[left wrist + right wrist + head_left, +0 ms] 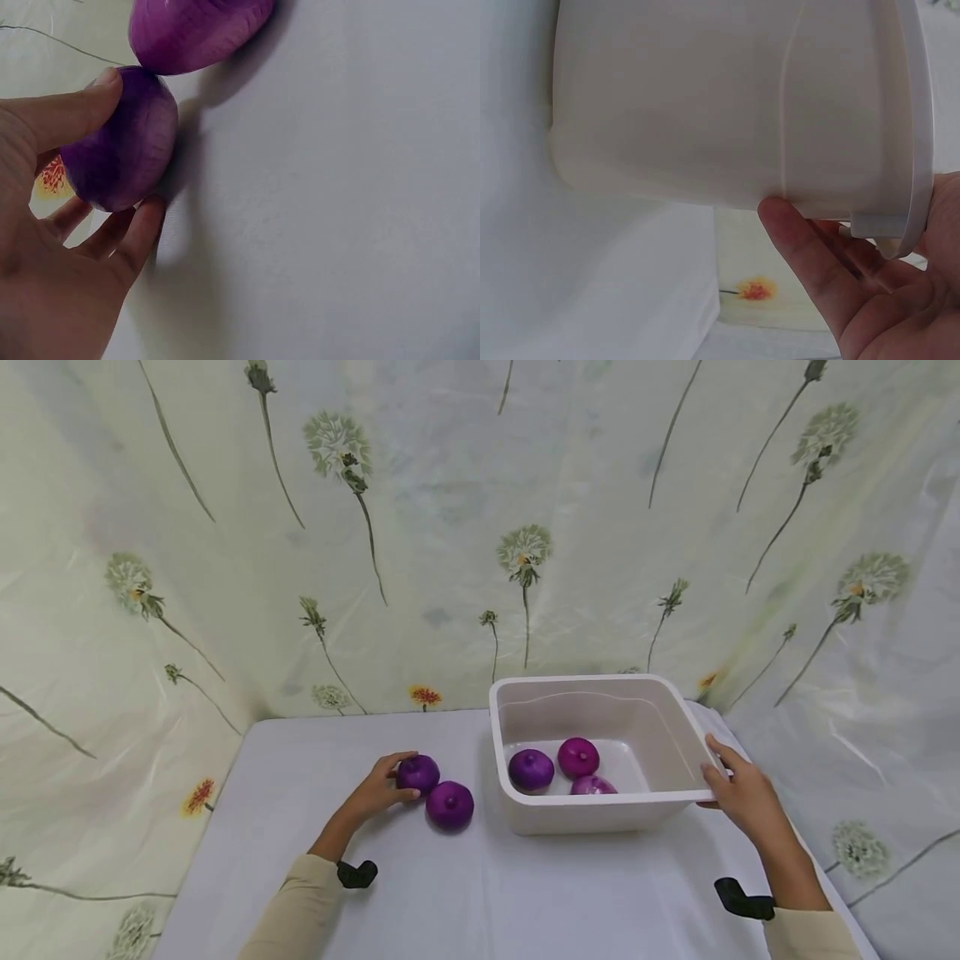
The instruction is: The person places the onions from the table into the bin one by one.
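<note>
My left hand (378,792) holds a dark purple onion (418,774) between thumb and fingertips, on the left part of the table. Close up in the left wrist view, the thumb lies on one side of that onion and the fingers on the other. Touching it is a second, redder purple onion (450,807). My right hand (747,792) grips the right rim of a white plastic tub (592,814); in the right wrist view a finger lies against its outer wall. Inside the tub are a dark purple onion (531,770), a magenta onion (578,757) and one partly hidden by the front rim (593,786).
A white cloth covers the table (480,893). Behind and at both sides hangs a pale curtain (442,568) printed with dandelions. The tub stands at the table's right, near the back edge. Each wrist wears a black strap mount (357,874).
</note>
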The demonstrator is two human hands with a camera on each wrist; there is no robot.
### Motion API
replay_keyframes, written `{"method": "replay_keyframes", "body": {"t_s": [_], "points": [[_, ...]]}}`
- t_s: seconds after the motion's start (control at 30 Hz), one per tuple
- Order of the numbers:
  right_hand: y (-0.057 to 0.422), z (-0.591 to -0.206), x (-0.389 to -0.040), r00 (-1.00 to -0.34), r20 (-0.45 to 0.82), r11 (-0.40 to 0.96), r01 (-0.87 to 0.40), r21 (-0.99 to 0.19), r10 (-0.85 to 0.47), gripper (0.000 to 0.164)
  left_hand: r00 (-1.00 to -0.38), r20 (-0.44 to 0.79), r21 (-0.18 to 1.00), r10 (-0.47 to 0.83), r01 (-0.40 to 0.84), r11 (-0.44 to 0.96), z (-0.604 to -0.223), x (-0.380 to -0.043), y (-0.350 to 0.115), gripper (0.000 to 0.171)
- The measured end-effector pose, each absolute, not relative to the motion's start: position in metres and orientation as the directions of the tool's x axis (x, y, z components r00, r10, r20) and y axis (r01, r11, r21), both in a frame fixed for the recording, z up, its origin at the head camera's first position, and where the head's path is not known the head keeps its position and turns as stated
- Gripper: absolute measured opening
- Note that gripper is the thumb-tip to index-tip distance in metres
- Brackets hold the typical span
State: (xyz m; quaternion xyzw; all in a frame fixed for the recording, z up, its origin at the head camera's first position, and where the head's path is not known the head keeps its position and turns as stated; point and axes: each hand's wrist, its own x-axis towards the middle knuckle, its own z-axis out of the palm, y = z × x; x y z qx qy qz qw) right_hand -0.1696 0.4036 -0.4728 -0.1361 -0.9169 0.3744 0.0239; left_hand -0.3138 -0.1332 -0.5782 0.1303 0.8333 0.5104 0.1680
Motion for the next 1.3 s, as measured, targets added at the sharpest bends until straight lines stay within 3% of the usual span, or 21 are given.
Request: {"method": "replay_keyframes", "body": {"t_s": [0.83,1.3], "points": [[0.402,-0.474,-0.169,-0.964,-0.062,0.672,0.225,-0.706,0.258,0.061,-0.923,-0.092,0.889,0.373,0.093,0.449,-0.590,-0.310,-0.136,0.069],[0.405,-0.469,-0.168,-0.964,-0.066,0.687,0.230,-0.689,0.257,0.061,-0.920,-0.064,0.888,0.385,0.123,0.442,-0.563,-0.317,-0.140,0.069]]}}
